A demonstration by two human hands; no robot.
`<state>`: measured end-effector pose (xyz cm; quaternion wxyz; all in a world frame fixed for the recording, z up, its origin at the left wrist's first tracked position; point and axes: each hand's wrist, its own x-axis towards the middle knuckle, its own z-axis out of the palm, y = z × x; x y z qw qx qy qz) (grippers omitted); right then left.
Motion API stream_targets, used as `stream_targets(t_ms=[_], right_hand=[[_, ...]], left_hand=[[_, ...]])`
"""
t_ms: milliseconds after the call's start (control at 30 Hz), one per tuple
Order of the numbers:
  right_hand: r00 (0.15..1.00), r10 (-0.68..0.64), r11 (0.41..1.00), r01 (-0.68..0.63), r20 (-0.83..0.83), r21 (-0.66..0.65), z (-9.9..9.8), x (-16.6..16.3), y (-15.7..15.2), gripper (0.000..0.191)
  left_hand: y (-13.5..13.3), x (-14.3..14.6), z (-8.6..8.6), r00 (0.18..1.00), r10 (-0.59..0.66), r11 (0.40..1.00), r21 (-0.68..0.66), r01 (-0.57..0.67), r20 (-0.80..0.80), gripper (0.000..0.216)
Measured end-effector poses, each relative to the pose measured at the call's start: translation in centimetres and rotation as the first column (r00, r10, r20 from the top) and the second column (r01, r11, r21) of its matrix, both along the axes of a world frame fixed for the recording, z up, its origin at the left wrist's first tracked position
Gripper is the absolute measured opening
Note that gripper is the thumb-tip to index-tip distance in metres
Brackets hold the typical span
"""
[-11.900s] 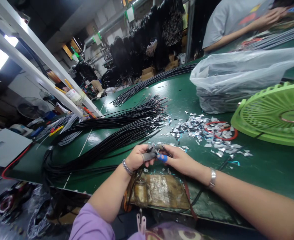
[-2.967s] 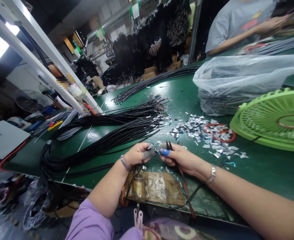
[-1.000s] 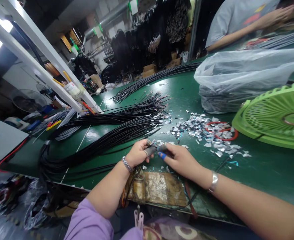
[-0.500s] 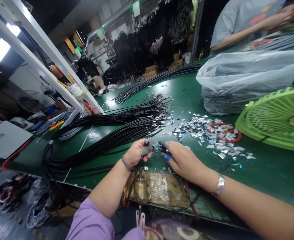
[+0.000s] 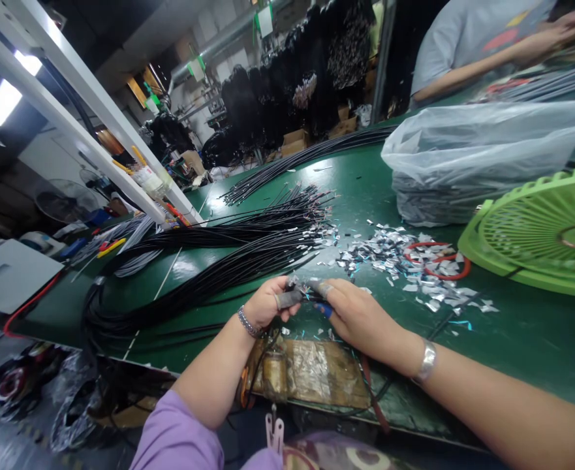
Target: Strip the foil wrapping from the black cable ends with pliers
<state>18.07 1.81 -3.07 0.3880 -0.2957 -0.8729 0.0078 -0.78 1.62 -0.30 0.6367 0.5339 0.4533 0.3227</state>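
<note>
My left hand, wearing grey finger covers, pinches the end of a black cable that hangs down toward the table edge. Thin coloured wires fan out of that end, between both hands. Close on the right, my right hand has its fingers drawn together at the wires; it wears a grey cover and a blue finger wrap. What sits between its fingertips is too small and dark to make out. Behind the hands lies a thick bundle of black cables, its stripped ends pointing right.
Silver foil scraps and a red ring lie to the right. A green fan and a clear plastic bag stand beyond. In front is a taped board. Across the table sits a co-worker.
My right hand has come slightly nearer the left, its fingers drawing closer together at the wires. The left hand has barely shifted. The co-worker's hand has moved a little.
</note>
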Motion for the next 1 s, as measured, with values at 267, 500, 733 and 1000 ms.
stream_targets(t_ms=[267, 500, 733, 1000], right_hand=[[1.000, -0.019, 1.000, 0.018, 0.023, 0.023, -0.1, -0.2, -0.2, 0.022], [1.000, -0.013, 0.997, 0.012, 0.015, 0.077, 0.0, -0.1, -0.1, 0.023], [0.998, -0.019, 0.996, 0.014, 0.054, 0.089, 0.0, -0.3, -0.1, 0.027], [0.977, 0.102, 0.870, -0.179, -0.188, -0.460, 0.3, 0.7, 0.8, 0.021]], left_hand=[[0.0, 0.3, 0.0, 1.000, 0.003, 1.000, -0.014, -0.003, -0.014, 0.053], [-0.1, 0.2, 0.1, 1.000, 0.002, 1.000, -0.007, -0.002, -0.009, 0.054], [-0.2, 0.3, 0.2, 1.000, 0.014, 1.000, 0.003, -0.014, -0.019, 0.053], [-0.1, -0.1, 0.2, 0.998, 0.045, 0.999, 0.020, -0.046, 0.039, 0.056]])
